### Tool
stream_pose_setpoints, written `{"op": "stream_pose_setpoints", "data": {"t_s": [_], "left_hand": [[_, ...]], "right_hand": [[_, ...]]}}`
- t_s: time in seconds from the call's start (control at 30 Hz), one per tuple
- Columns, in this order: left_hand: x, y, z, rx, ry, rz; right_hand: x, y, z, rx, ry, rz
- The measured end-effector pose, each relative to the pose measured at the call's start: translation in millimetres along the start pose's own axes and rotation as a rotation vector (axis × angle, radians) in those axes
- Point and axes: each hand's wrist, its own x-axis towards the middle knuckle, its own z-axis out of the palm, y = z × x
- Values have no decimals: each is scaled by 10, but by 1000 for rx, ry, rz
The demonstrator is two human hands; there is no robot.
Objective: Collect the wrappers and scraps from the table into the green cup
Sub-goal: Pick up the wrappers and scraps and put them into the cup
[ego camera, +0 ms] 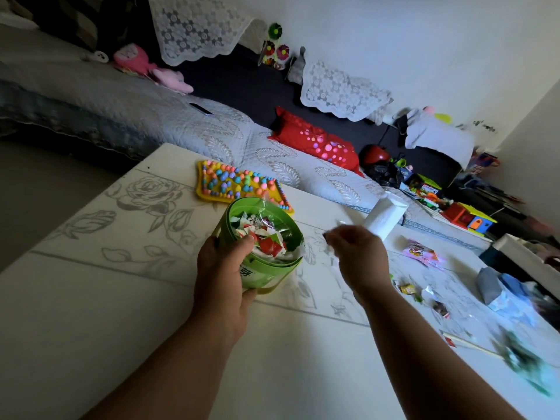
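— Two hands in shot, so what has each one got?

— Left hand (224, 268) is clamped round the green cup (260, 277), thumb hooked over the near rim and fingers curled under the wall. The cup is tilted with its mouth facing me.

— And inside?

— Torn scraps (266, 242) in red, white and green are heaped almost to the rim, right at my thumb tip. A crinkly clear bit pokes up at the far edge.

— Right hand?

— Right hand (356, 256) hangs just right of the cup, not touching it, over the table (121, 283). The fingers are curled in with the tips drawn together. There's a faint clear wisp at the tips, but it's too blurred and I cannot tell if I'm pinching anything.

— What's lying loose?

— A pink wrapper (419, 253) lies flat on the table, right of my right hand. A small yellow wrapper (407, 288) sits just off my right wrist, with a few tiny bits beside it.

— Anything else nearby?

— A white paper roll (386, 213) stands just past my right knuckles. A yellow bead board (239, 183) lies beyond the cup, its near corner hidden behind the rim.
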Motion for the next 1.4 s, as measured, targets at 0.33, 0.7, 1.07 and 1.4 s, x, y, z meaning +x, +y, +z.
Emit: {"op": "stream_pose_setpoints", "data": {"t_s": [0.33,0.7,1.07,1.4], "left_hand": [[-203,-275,253,-10,-41,-29],[-225,-424,373,-18,-39,-34],[-138,-456,338,38,-30,-19],[-247,-502,423,57,-49,-14]], "right_hand": [[-35,-478,-300,-171,-343,-65],[438,681,-595,-127,-81,264],[955,1350,363,-522,-243,197],[701,1312,-51,-236,-239,269]]}}
